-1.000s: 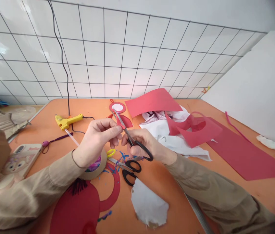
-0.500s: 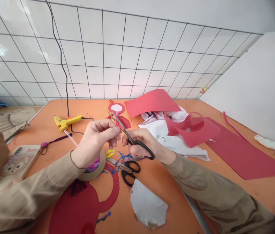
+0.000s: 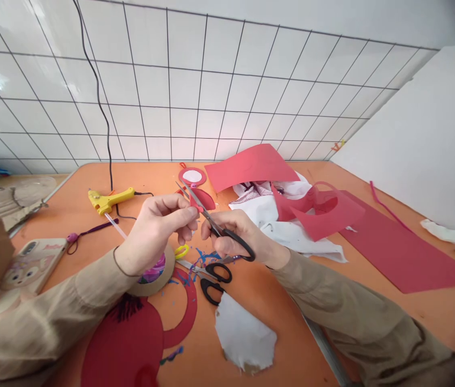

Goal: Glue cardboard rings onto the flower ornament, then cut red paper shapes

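Observation:
My right hand (image 3: 237, 234) grips black-handled scissors (image 3: 210, 219) whose blades point up and left, slightly apart. Close by, my left hand (image 3: 160, 223) pinches a small red paper piece (image 3: 200, 209) between thumb and forefinger. That piece meets the scissor blades, though the exact contact is too small to make out. Behind the blades lies a red paper shape (image 3: 205, 199), partly covered. Beyond it is a red ring with a white oval centre (image 3: 192, 176). A second pair of black-handled scissors (image 3: 219, 272) rests on the orange table (image 3: 291, 333) below my hands.
A yellow glue gun (image 3: 110, 200) with its cord and a phone (image 3: 37, 263) are left. A tape roll (image 3: 166, 274) and a large red disc (image 3: 124, 344) lie nearer. Red sheets (image 3: 404, 252), white cloth (image 3: 303, 239) and a torn white piece (image 3: 245, 333) spread rightward.
The view has shifted very slightly. Both hands, the red piece and the scissors keep nearly the same position; the scissor blades look about as far apart as before.

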`<control>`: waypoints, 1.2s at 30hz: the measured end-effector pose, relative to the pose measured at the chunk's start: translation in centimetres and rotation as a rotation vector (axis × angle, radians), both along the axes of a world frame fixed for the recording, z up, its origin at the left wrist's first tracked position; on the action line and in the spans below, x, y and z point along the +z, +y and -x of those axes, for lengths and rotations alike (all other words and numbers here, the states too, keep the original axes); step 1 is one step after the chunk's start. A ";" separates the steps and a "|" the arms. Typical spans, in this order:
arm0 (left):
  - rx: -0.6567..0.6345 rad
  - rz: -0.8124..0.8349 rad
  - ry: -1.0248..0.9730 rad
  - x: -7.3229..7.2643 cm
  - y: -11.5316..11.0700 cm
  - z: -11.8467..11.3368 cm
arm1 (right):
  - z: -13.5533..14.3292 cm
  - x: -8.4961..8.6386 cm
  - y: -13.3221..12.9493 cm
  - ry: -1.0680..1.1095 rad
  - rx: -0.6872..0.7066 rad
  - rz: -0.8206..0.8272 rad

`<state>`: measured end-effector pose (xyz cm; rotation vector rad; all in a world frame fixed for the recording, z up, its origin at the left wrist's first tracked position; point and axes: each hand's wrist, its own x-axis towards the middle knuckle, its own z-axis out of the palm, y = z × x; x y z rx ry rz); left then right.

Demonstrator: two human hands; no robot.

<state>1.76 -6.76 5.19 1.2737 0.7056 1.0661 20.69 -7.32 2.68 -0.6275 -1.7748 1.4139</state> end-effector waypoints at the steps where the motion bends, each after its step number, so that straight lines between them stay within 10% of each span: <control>1: 0.000 -0.005 0.005 0.0 0.0 0.0 | 0.0 0.0 0.0 -0.003 -0.001 -0.006; 36: -0.026 0.064 0.057 0.3 0.1 0.1 | -0.2 -0.3 0.2 -0.019 0.042 -0.032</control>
